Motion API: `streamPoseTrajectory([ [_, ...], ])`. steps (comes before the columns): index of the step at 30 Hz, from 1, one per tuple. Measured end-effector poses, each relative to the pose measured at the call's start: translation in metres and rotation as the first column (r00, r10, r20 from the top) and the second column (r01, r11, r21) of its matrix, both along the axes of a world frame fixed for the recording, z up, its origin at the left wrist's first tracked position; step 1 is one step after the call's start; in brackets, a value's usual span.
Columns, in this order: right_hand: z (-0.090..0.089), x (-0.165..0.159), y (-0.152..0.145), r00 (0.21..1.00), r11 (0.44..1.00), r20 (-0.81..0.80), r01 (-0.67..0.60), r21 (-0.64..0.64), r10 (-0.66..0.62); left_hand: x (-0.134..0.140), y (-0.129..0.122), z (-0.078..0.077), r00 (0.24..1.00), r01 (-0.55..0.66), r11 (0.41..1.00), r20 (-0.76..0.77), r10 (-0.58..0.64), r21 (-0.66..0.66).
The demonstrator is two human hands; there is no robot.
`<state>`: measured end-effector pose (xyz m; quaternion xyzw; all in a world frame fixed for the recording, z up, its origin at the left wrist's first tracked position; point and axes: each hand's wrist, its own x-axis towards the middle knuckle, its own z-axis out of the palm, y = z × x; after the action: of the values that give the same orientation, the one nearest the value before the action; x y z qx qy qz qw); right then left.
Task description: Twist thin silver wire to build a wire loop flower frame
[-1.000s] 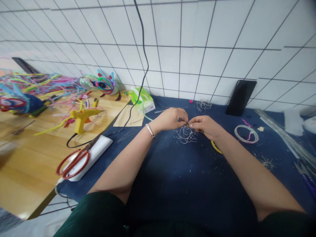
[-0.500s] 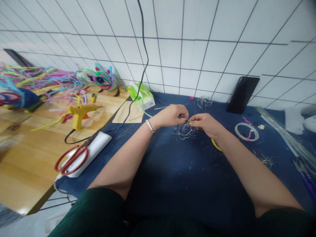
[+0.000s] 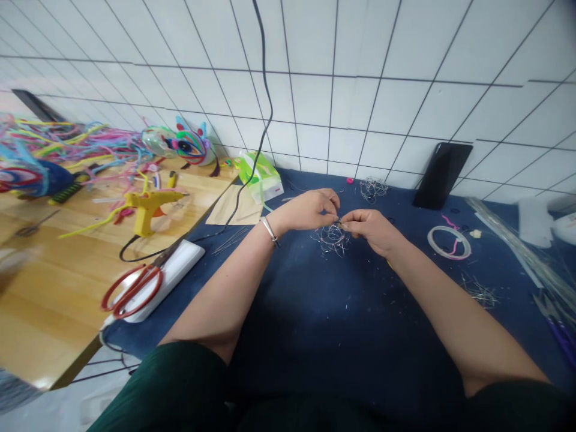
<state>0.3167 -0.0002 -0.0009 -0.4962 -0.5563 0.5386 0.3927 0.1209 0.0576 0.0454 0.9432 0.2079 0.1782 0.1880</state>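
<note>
- White tiled wall (image 3: 360, 102) backs a dark blue work surface (image 3: 315, 336), where we find the wire bundle (image 3: 333, 241) near the middle.
- Our right hand (image 3: 369, 228) pinches its top edge between thumb and finger; our left hand (image 3: 312, 210) curls in from the other side, fingertips close together — whether they grip a strand, we cannot tell.
- Compared with half a second ago, both hands and the bundle sit slightly further left; we judge the same fine handling goes on, little altered.
- Our right forearm (image 3: 432, 288) now hides nearly all of the yellow ring (image 3: 389, 264).
- Fingers mask the pinched spot — too small for us to read; the purple-handled tool (image 3: 560, 330) is cut off at the right edge.
</note>
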Motion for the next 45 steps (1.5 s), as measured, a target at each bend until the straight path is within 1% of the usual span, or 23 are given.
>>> streamPoseTrajectory([
  [5, -0.001, -0.003, -0.001, 1.0, 1.0, -0.012, 0.017, -0.014, -0.017, -0.001, 0.001, 0.0, 0.999, 0.036, 0.999, -0.008, -0.037, -0.04],
  [10, -0.002, -0.004, -0.003, 1.0, 1.0, 0.0, 0.019, -0.018, -0.019, -0.001, 0.003, 0.001, 0.999, 0.038, 0.994, -0.031, -0.041, -0.107],
  [14, -0.003, -0.005, -0.003, 0.999, 0.999, 0.008, 0.032, -0.014, -0.032, 0.002, 0.004, -0.004, 0.999, 0.038, 0.989, -0.003, -0.039, -0.141],
  [19, -0.003, -0.006, -0.003, 0.998, 0.998, 0.034, 0.056, -0.009, -0.056, 0.002, 0.005, -0.01, 0.999, 0.013, 0.982, 0.038, -0.006, -0.189],
  [22, -0.002, -0.006, -0.004, 0.998, 0.999, 0.047, 0.054, -0.01, -0.053, 0.001, 0.007, -0.011, 0.999, 0.036, 0.977, 0.043, -0.028, -0.212],
  [25, 0.001, -0.007, -0.005, 0.996, 0.999, 0.068, 0.05, 0.019, -0.051, 0.001, 0.008, -0.013, 0.998, 0.047, 0.973, 0.05, -0.036, -0.225],
  [30, 0.001, -0.009, -0.006, 0.985, 0.994, 0.152, 0.064, 0.085, -0.077, 0.003, 0.009, -0.018, 0.997, 0.03, 0.973, 0.073, -0.013, -0.229],
  [36, -0.003, -0.008, -0.005, 0.995, 0.997, 0.066, 0.072, 0.024, -0.074, 0.001, 0.011, -0.015, 0.997, 0.018, 0.976, 0.072, -0.003, -0.215],
  [40, -0.006, -0.011, -0.004, 0.996, 0.996, 0.011, 0.09, -0.002, -0.09, -0.001, 0.011, -0.011, 0.998, 0.012, 0.981, 0.063, 0.0, -0.194],
  [45, -0.013, -0.015, -0.005, 0.99, 0.991, -0.056, 0.13, -0.04, -0.132, -0.002, 0.011, -0.01, 0.999, 0.013, 0.98, 0.045, -0.005, -0.197],
])
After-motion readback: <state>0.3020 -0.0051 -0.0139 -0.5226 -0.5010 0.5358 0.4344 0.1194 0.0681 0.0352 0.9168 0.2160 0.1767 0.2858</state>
